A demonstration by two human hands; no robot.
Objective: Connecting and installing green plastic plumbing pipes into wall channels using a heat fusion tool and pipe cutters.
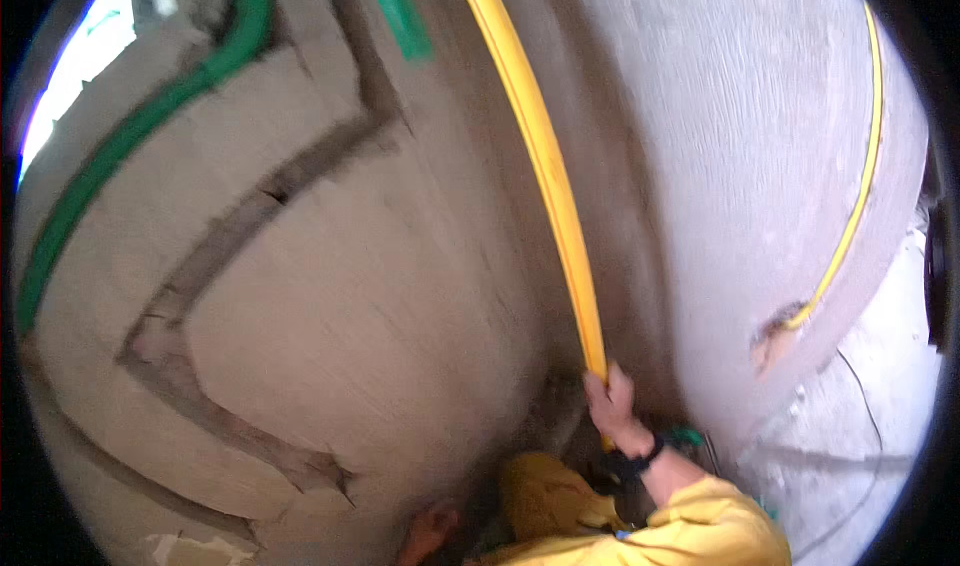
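Note:
A long yellow bar [545, 156] with a dark line along its length runs from the top edge down to my right hand [612, 406]. The fingers of that hand are wrapped around its lower part. It stands near the corner between two walls and looks bowed in this view. A dark band circles my right wrist, and the sleeve is yellow. At the bottom edge my left hand [430, 533] shows only in part, dim and blurred, near the left wall. Its fingers cannot be made out.
Chased grooves [240, 221] cut the left wall, with a green pipe [110, 156] in one. A short green piece [398, 14] shows at the top. On the right wall a thin yellow conduit [868, 156] ends at a hole [775, 338]. A thin cable [872, 426] lies on the floor.

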